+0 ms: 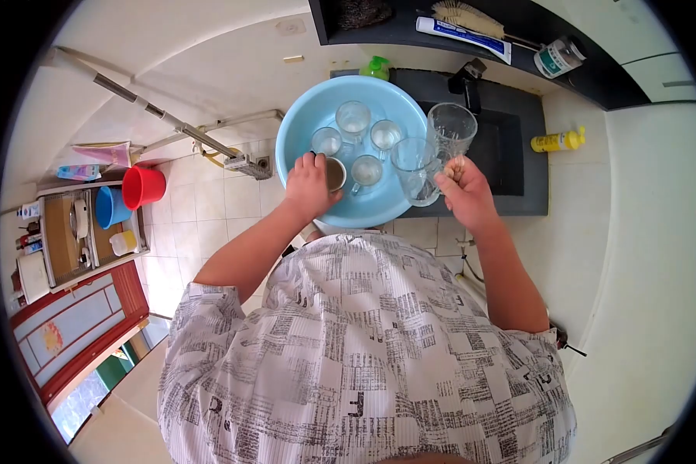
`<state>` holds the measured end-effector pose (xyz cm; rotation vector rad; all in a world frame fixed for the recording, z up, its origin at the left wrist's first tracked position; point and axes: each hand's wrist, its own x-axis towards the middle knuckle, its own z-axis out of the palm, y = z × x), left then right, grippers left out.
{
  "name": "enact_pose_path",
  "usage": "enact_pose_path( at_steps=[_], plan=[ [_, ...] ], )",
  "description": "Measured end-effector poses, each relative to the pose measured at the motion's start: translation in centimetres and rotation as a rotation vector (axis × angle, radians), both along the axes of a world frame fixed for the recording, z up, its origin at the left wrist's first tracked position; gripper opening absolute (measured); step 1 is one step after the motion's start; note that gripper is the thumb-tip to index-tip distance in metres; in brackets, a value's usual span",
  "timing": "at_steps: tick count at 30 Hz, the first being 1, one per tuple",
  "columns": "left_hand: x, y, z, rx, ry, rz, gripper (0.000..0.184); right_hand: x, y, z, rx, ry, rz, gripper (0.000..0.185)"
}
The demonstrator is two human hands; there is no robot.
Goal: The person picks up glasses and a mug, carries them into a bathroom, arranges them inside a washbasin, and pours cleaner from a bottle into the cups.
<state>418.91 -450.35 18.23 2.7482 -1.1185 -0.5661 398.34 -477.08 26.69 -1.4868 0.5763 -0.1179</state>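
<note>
A light blue basin stands in front of me, with several clear glass mugs in it, among them a glass mug at the back and a glass mug near the middle. My left hand is closed around a cup with a brownish inside, at the basin's near left. Two clear glass mugs are in my right hand, its fingers wrapped at their handles: a smooth glass mug over the basin's right rim and a patterned glass mug beside it, over the counter's edge.
Right of the basin is a dark sink with a black faucet. A green pump bottle stands behind the basin, a yellow bottle at right. The shelf above holds a tube, a brush and a jar. Buckets stand far left.
</note>
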Motion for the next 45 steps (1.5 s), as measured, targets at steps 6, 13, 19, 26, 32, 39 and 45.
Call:
enact_pose_path(
  at_steps=[6, 13, 19, 26, 32, 39, 45],
  plan=[
    [0.4, 2.3, 0.4, -0.089, -0.012, -0.099, 0.09, -0.4, 0.1, -0.5, -0.05, -0.027, 0.025, 0.017],
    [0.1, 3.6, 5.5, -0.182, 0.01, -0.322, 0.086, -1.0, 0.3, -0.1, -0.014, -0.006, 0.017, 0.016],
    [2.0, 2.2, 4.4, -0.149, 0.093, -0.542, 0.083, -1.2, 0.1, -2.0, -0.015, -0.079, 0.039, 0.015],
    [3.7, 0.3, 1.0, -0.096, -0.025, -0.686, 0.051, -0.7, 0.8, -2.0, 0.086, -0.071, 0.006, 0.016],
    [4.4, 0.3, 0.2, -0.038, -0.045, -0.671, 0.071, -0.4, 1.4, -2.5, 0.108, -0.082, 0.005, 0.013],
    [4.6, -0.3, 0.7, -0.11, 0.077, -0.614, 0.091, -0.1, 1.6, -3.2, 0.099, -0.099, -0.018, 0.013],
    [4.6, -0.3, 0.1, -0.187, 0.047, -0.599, 0.088, -0.1, 1.4, -3.6, 0.112, -0.084, -0.041, 0.013]
  ],
)
